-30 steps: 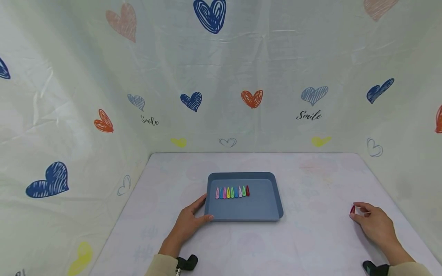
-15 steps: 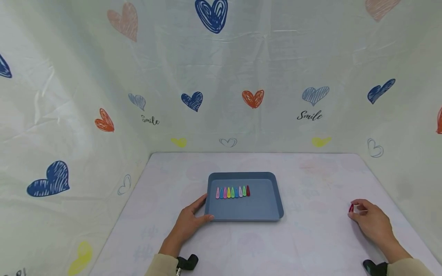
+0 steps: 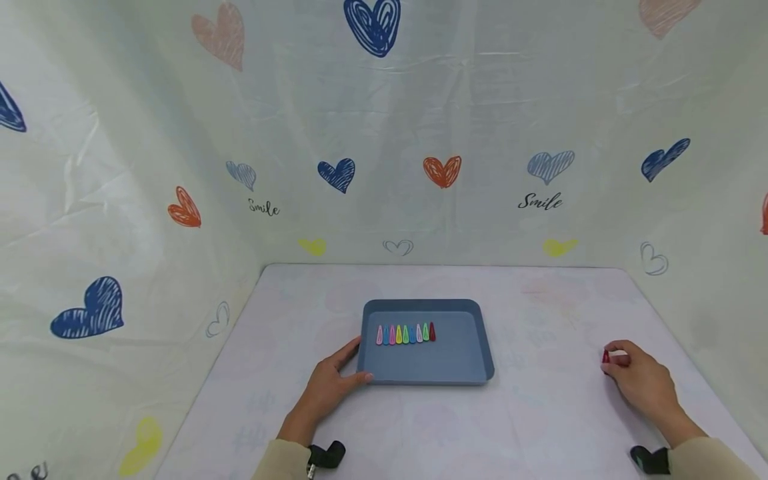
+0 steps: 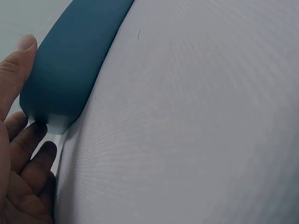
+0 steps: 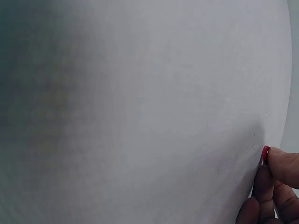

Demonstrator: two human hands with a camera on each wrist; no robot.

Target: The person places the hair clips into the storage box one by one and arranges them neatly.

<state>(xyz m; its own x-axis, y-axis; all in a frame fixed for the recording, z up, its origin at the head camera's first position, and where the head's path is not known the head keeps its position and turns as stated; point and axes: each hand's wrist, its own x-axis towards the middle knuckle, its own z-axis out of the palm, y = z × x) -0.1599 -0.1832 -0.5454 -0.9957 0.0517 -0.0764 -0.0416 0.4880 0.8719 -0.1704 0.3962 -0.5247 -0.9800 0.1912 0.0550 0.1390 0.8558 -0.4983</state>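
Note:
A blue-grey rectangular tray (image 3: 462, 353) lies on the table, and several snap hair clips (image 3: 405, 334) in pink, blue, yellow, green and dark red stand in a row inside it. My left hand (image 3: 330, 383) grips the tray's near left corner, thumb at the front and fingers along the left side. The left wrist view shows the thumb (image 4: 21, 60) against the tray's outer wall (image 4: 70, 56). Well to the right of the tray, my right hand (image 3: 645, 383) pinches a red hair clip (image 3: 605, 357) between thumb and fingers. Only the clip's tip (image 5: 266, 153) shows in the right wrist view.
The white-covered table (image 3: 528, 427) extends around the tray. A pale curtain (image 3: 492, 100) printed with hearts and the word Smile hangs behind and at the sides. Black wrist mounts (image 3: 327, 456) sit below both hands.
My right hand has shifted slightly left and away from me with the red hair clip, which shows less between the fingers. The left hand and tray have stayed in place.

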